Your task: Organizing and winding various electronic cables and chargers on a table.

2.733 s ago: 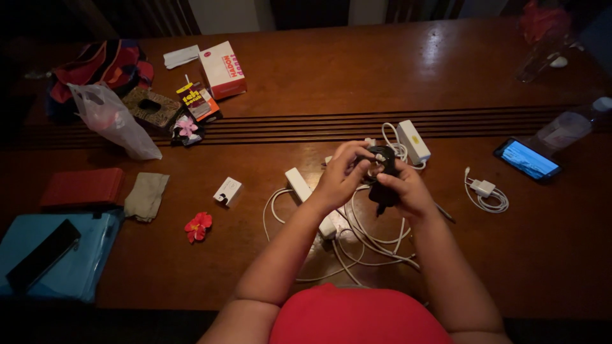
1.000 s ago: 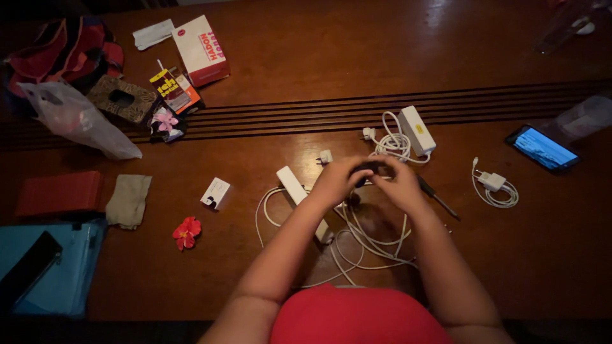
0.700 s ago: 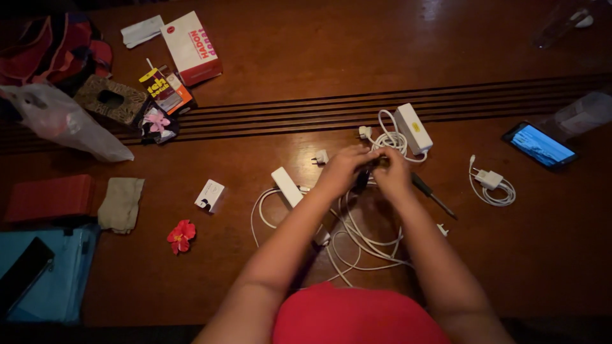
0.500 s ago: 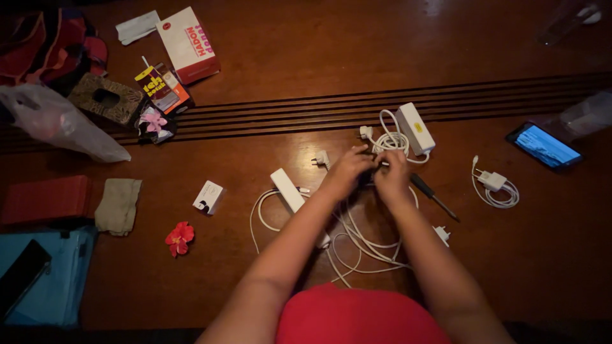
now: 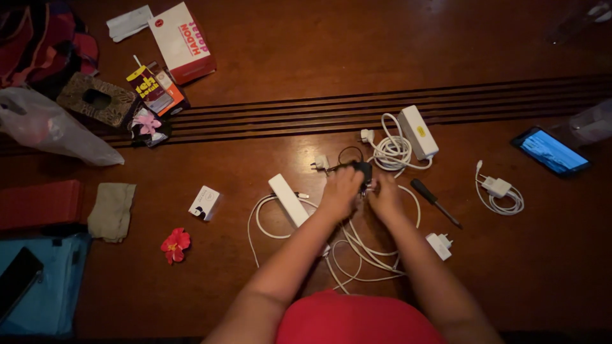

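My left hand (image 5: 340,190) and my right hand (image 5: 385,193) meet at the middle of a dark wooden table (image 5: 319,70). Between them they pinch a small black charger plug (image 5: 363,172) with a thin black cable looping away behind it. Under my hands lies a tangle of white cables (image 5: 357,245). A white power adapter (image 5: 287,199) lies just left of my left hand. A white adapter with a coiled cord (image 5: 417,132) sits beyond my right hand.
A screwdriver (image 5: 433,200), a white plug (image 5: 438,245), a coiled white charger (image 5: 500,191) and a lit phone (image 5: 550,151) lie to the right. Left are a small white box (image 5: 204,203), a red flower (image 5: 172,244), a cloth (image 5: 111,211), a plastic bag (image 5: 51,130) and cartons (image 5: 182,43).
My hands have come down from mid-air to the table with the black plug. The black cable now lies loose beyond my hands, and the white plug at the right has come into sight.
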